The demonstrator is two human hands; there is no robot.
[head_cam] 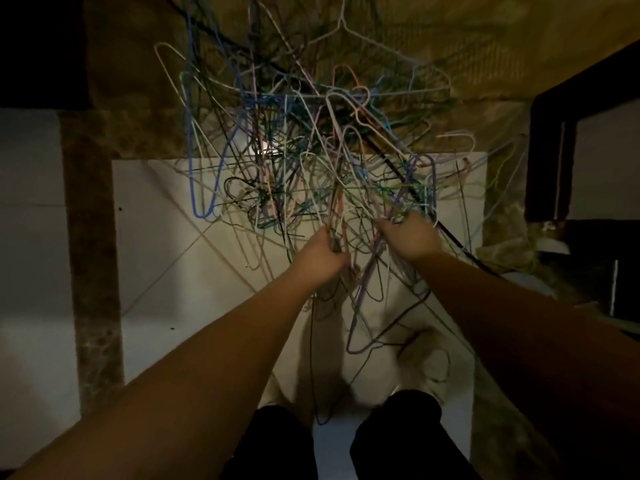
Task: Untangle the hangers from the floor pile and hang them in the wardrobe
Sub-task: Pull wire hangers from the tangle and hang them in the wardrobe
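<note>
Head view: tangled pile of wire hangers [311, 150] sits on the tiled floor [156, 237], spreading from the pale tile onto the brown marbled strip. Left hand [320, 258] has fingers curled round a bunch of wires at the pile's near edge. Right hand [405, 237] grips another clump just beside it. Dark furniture frame [554, 133] stands at right.

Tangled pile of thin coloured wire hangers [311, 150] blocks the middle; bare pale floor tiles [156, 237] lie open leftward; dark wooden furniture frame [550, 150] crowds the right.
</note>
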